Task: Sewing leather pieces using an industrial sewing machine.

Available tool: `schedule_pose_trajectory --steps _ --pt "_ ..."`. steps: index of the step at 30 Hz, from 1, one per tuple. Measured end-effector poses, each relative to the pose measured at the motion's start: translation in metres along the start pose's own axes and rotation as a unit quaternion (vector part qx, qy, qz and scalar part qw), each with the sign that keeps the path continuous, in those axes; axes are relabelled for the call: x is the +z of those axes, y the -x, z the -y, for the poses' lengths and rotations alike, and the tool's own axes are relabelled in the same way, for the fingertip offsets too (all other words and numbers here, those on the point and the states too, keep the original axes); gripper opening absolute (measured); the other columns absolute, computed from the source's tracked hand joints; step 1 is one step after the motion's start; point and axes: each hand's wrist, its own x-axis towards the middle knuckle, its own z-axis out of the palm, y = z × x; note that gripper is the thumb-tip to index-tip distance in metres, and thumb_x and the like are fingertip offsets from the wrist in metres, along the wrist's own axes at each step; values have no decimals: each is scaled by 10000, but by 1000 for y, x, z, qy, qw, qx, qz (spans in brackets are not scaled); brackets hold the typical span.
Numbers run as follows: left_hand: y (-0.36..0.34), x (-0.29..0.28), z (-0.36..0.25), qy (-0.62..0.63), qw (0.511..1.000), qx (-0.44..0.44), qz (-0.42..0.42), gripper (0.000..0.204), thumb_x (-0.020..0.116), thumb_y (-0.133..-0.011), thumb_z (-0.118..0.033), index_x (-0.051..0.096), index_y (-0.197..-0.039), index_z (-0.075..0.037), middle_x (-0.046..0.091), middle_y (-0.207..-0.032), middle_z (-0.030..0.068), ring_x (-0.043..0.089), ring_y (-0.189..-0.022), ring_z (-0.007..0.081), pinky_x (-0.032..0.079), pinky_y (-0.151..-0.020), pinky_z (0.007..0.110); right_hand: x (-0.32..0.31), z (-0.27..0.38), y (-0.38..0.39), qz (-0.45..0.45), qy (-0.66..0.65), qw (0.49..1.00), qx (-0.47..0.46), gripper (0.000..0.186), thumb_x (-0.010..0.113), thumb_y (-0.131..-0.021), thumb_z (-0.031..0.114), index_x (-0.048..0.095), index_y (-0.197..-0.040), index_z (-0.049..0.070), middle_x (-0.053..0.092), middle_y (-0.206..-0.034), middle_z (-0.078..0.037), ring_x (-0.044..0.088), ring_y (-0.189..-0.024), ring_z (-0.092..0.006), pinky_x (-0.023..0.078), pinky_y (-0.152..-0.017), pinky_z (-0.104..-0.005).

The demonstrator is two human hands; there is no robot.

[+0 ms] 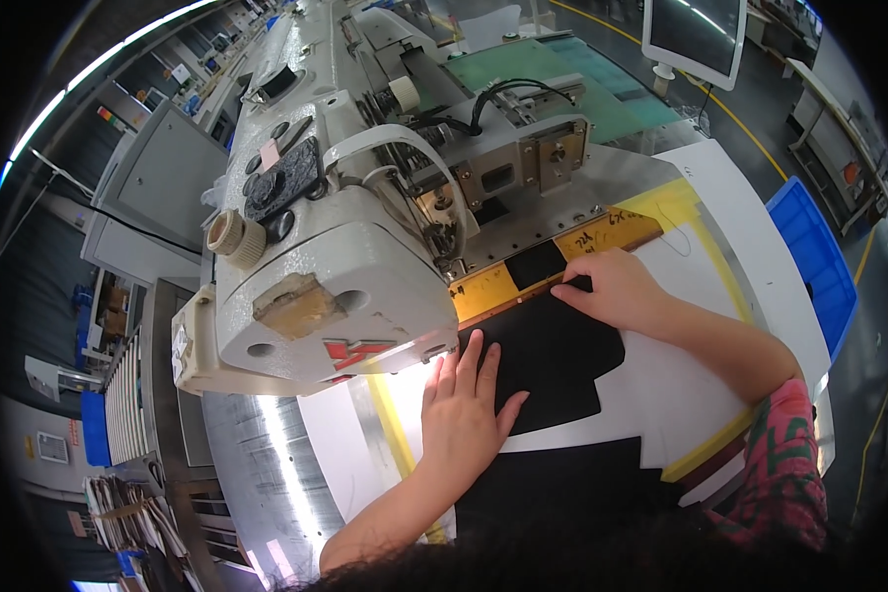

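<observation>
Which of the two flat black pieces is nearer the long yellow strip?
The upper flat black piece, touched by the right hand; the lower one is farther.

matt black cloth-like piece [548,365], glossy white-painted machine head [365,261], shiny metal tabletop [239,444]

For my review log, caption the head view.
Left hand on a black panel, right hand at its edge, beside an industrial sewing machine.
</observation>
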Motion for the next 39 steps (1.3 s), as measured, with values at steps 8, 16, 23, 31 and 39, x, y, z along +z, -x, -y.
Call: schedule_pose_trajectory --steps 8,16,23,31,39 --pt "-1 2 1 34 999 -10 -12 599 719 -787 -348 543 -1281 -60 447 -1385 173 441 -1269 370 364 -1015 439 8 -8 1 -47 58 996 -43 248 672 -834 290 661 -833 43 654 -761 -148 634 -743 -334 487 -661 -411" --pt "-5 1 2 -6 1000 6 -26 585 705 -787 -384 569 -1252 -57 466 -1363 188 519 -1159 358 407 -966 417 7 2 3 -56 73 993 -71 148 656 -823 165 631 -929 65 635 -965 -102 618 -878 -291 483 -737 -396" --pt "-2 8 1 36 999 -10 -26 612 717 -782 -350 535 -1275 -37 448 -1387 180 437 -1277 366 374 -1010 426 52 11 29 -65 213 905 -362 382 591 -836 153 589 -1191 11 560 -1270 -117 523 -1199 -237 389 -1013 -418" --pt "-3 4 0 -37 999 9 -33 616 661 -812 -447 562 -1252 -28 476 -1360 191 535 -1120 340 390 -992 428 50 3 38 -65 263 911 -312 454 611 -874 255 561 -1239 -10 515 -1328 -139 467 -1265 -254 321 -1064 -464" --pt "-3 4 1 -23 999 3 -24 626 658 -815 -458 558 -1261 -31 491 -1331 211 570 -1086 366 432 -949 419 31 -6 46 -43 312 911 -265 476 598 -881 259 536 -1267 -12 497 -1331 -149 461 -1260 -256 295 -1090 -452"
